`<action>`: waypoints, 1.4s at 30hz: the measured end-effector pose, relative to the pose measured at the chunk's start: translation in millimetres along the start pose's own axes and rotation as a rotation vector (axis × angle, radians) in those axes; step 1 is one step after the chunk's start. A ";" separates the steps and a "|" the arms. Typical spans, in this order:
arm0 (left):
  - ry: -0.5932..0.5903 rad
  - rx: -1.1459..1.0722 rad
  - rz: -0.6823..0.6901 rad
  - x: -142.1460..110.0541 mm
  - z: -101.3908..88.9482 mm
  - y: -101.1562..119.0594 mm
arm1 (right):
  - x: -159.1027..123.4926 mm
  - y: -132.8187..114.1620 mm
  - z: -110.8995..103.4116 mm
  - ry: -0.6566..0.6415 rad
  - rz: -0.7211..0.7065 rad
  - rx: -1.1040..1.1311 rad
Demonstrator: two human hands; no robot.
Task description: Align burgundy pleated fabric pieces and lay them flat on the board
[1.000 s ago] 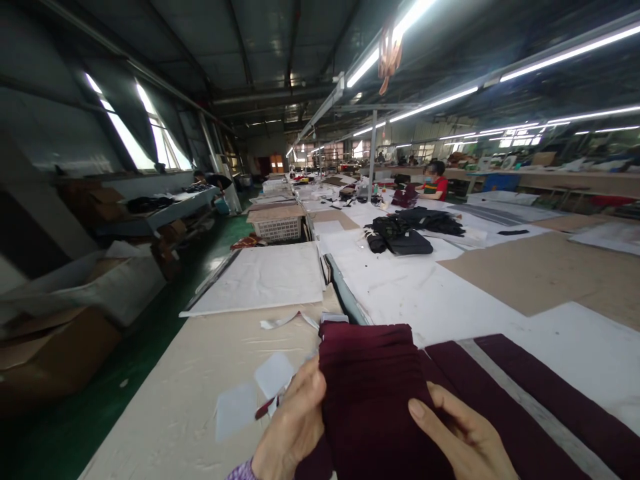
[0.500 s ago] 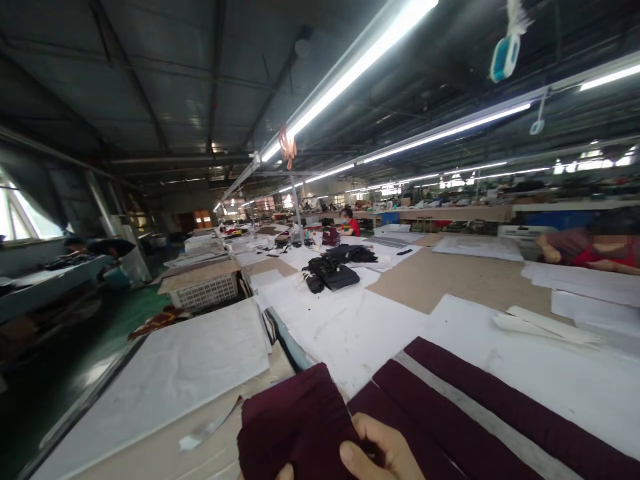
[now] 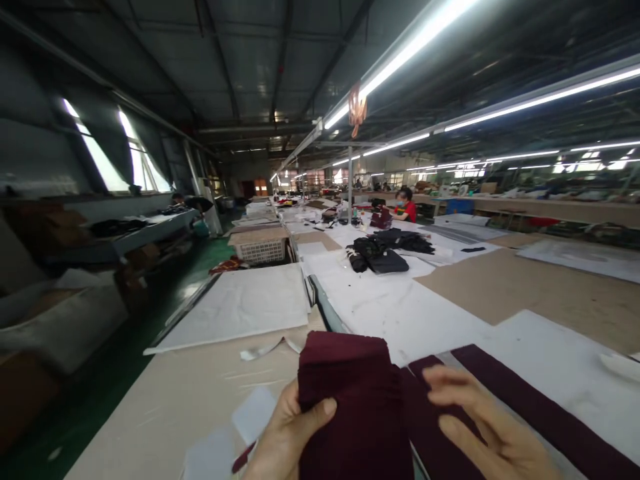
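Note:
My left hand [image 3: 295, 427] grips a folded stack of maroon fabric [image 3: 353, 407] from its left side, the thumb lying across the front. To the right of the stack, my right hand [image 3: 480, 420] is apart from it, fingers spread and holding nothing. Beneath and beyond that hand lie maroon fabric strips [image 3: 540, 407] on the white-covered table, with a pale gap between them. The fingers of my left hand behind the stack are hidden.
Dark bundled garments [image 3: 383, 253] lie further up the white table [image 3: 400, 320]. A plastic basket [image 3: 263, 251] stands beyond the left-hand table [image 3: 165, 400]. Paper scraps [image 3: 255, 410] lie near my left hand. A person in red [image 3: 407, 208] is at the far table.
My view has turned left. My right hand has let go of the fabric stack and moved right, opening. My left hand now shows more fully, holding the stack more upright.

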State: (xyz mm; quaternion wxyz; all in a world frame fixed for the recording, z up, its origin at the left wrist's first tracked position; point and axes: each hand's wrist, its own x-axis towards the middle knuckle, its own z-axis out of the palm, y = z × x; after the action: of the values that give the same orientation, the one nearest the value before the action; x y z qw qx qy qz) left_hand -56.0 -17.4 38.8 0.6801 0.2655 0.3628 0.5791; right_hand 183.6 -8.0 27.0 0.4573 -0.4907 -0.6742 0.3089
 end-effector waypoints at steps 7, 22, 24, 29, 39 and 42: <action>-0.201 0.174 -0.005 -10.7 1.7 -3.0 | 23.3 -28.1 15.1 -0.067 -0.081 0.141; -0.047 -0.058 0.115 -6.8 4.5 -16.5 | -10.9 -7.1 52.0 -0.030 0.397 0.570; -0.062 -0.087 0.151 -5.4 3.4 -10.8 | -11.5 -5.8 49.3 -0.036 0.378 0.526; -0.124 -0.149 0.077 -2.3 8.3 13.1 | -17.0 -0.9 45.2 -0.086 0.364 0.492; -0.112 -0.210 0.065 -3.9 6.1 5.8 | -22.0 5.1 46.0 -0.076 0.352 0.627; -0.123 -0.209 0.067 -5.3 5.6 5.5 | -21.0 1.4 47.5 -0.048 0.347 0.649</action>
State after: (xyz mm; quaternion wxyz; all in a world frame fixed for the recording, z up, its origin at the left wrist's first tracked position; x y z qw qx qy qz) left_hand -55.1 -21.2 47.4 0.7054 0.2400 0.2490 0.6188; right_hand 142.6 -25.9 0.7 0.5140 -0.4199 -0.4584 0.5910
